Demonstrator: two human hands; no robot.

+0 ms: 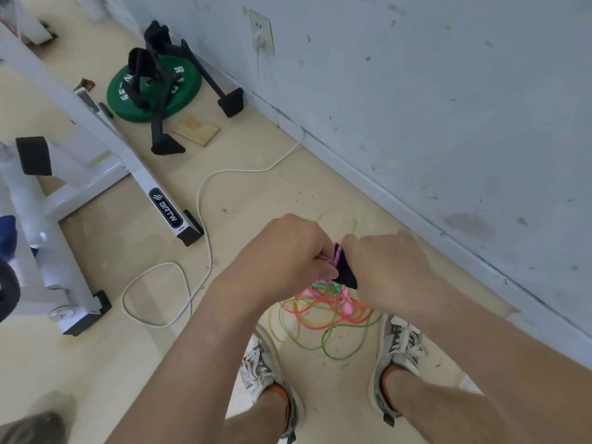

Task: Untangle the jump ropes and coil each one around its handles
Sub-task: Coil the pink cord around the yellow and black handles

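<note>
The left hand and the right hand meet knuckle to knuckle above the floor, both closed. The right hand's fingers wrap a black handle, whose lower end pokes out at about 7 o'clock from the fist. The left hand pinches pink cord laid against that handle; it looks like turns of a rope being wound on, though the fingers hide how many turns there are.

Below the hands, at 6 o'clock, the rest lies in a loose tangle of ropes on the pale floor between the two shoes: orange-pink, green and yellow loops crossing one another, with a pink handle lying among them. One yellow loop shows past the hands at 12 o'clock.

The cord appears thin, light and springy, probably smooth plastic, so coils are likely to slip or spring off unless kept taut under a thumb. The handles are the stiff parts and the sensible places to grip; the loops are best drawn out one at a time from a handle end, not yanked, as pulling could tighten the crossings.

A white cable trails off at 10 o'clock, well apart from the ropes.
</note>
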